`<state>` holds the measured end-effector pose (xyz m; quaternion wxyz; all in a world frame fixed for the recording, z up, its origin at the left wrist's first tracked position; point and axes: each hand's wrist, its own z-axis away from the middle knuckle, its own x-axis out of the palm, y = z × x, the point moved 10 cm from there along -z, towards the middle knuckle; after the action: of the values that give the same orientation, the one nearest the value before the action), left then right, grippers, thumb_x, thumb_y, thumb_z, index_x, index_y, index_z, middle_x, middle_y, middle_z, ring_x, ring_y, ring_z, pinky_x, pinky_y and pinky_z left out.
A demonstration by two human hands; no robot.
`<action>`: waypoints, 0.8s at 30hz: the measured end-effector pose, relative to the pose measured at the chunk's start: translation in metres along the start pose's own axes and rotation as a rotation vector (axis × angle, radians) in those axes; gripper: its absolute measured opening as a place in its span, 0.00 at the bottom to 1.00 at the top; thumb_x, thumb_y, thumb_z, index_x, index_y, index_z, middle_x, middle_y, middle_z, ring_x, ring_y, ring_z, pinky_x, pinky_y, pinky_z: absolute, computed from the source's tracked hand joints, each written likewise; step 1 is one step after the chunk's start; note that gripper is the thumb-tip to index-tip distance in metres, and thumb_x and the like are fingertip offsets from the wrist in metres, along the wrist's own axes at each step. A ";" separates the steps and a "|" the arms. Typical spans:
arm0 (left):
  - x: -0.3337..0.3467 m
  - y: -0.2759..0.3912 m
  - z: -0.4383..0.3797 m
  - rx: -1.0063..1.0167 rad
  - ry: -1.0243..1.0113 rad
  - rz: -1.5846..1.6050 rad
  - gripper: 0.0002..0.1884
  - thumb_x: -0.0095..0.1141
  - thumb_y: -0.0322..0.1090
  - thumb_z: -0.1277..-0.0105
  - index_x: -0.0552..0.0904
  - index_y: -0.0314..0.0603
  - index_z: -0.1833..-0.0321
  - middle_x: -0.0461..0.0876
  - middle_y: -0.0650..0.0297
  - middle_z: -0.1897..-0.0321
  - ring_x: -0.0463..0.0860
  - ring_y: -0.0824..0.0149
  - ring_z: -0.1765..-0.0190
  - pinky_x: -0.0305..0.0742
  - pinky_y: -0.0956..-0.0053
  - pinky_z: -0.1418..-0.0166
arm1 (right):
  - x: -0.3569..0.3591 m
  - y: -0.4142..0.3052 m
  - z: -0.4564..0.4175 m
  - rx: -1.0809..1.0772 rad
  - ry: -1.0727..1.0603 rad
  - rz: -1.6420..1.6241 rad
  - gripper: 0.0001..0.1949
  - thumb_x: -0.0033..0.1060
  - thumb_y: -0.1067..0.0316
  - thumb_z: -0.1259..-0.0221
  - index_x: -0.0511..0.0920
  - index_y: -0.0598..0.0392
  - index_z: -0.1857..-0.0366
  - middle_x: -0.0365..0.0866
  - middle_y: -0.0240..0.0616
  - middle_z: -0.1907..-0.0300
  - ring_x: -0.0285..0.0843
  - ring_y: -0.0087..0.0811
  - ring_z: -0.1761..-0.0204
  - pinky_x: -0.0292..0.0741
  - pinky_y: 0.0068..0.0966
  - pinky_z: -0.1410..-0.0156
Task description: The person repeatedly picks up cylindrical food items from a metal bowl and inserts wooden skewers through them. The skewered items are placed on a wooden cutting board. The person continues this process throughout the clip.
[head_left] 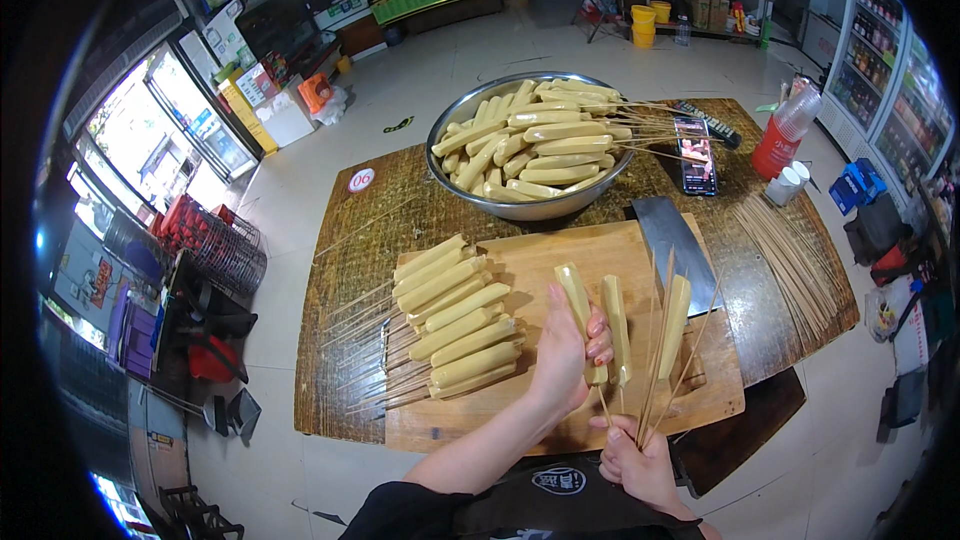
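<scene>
My left hand is closed around a pale yellow food roll, held upright over a wooden cutting board. A thin wooden skewer enters the roll's lower end. My right hand grips that skewer together with a loose bunch of skewers fanning upward. Just right of my left hand, another roll has a skewer at its lower end. One more roll stands partly behind the bunch. Skewered rolls are piled at the board's left, sticks pointing left.
A steel bowl heaped with rolls, some skewered, sits behind the board. A broad dark metal blade lies at the board's right. Further right are many skewers, a smartphone, a remote control and a red cup holder.
</scene>
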<state>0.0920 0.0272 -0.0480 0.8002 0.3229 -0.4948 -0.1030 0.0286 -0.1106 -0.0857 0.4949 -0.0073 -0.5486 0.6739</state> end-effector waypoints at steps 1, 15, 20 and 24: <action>-0.001 -0.001 0.000 -0.003 0.012 0.003 0.26 0.29 0.63 0.26 0.66 0.46 0.65 0.62 0.69 0.79 0.60 0.76 0.81 0.58 0.80 0.76 | 0.000 0.000 -0.001 0.001 -0.001 0.000 0.12 0.42 0.69 0.26 0.74 0.62 0.47 0.56 0.24 0.83 0.50 0.16 0.83 0.52 0.18 0.77; 0.000 -0.019 0.001 -0.069 -0.065 0.007 0.24 0.29 0.61 0.25 0.67 0.47 0.60 0.62 0.70 0.77 0.59 0.76 0.80 0.58 0.80 0.74 | -0.002 0.000 -0.008 -0.015 -0.010 -0.049 0.12 0.42 0.68 0.25 0.73 0.62 0.47 0.59 0.25 0.81 0.51 0.15 0.84 0.53 0.17 0.79; -0.015 -0.015 0.000 0.005 0.031 0.010 0.22 0.32 0.59 0.24 0.68 0.47 0.58 0.65 0.69 0.75 0.62 0.75 0.77 0.62 0.77 0.71 | -0.006 0.004 -0.016 -0.034 -0.019 -0.044 0.11 0.43 0.68 0.25 0.73 0.60 0.47 0.61 0.24 0.80 0.53 0.15 0.83 0.54 0.16 0.79; -0.027 -0.011 -0.003 0.011 0.128 -0.053 0.15 0.35 0.50 0.22 0.68 0.46 0.55 0.71 0.66 0.68 0.70 0.72 0.69 0.72 0.73 0.62 | -0.018 -0.004 -0.027 -0.183 0.098 0.247 0.13 0.40 0.65 0.24 0.67 0.57 0.43 0.64 0.26 0.76 0.57 0.16 0.80 0.60 0.16 0.76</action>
<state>0.0834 0.0330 -0.0755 0.8255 0.3463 -0.4343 -0.1005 0.0554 -0.1038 -0.1028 0.4317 -0.1525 -0.5780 0.6755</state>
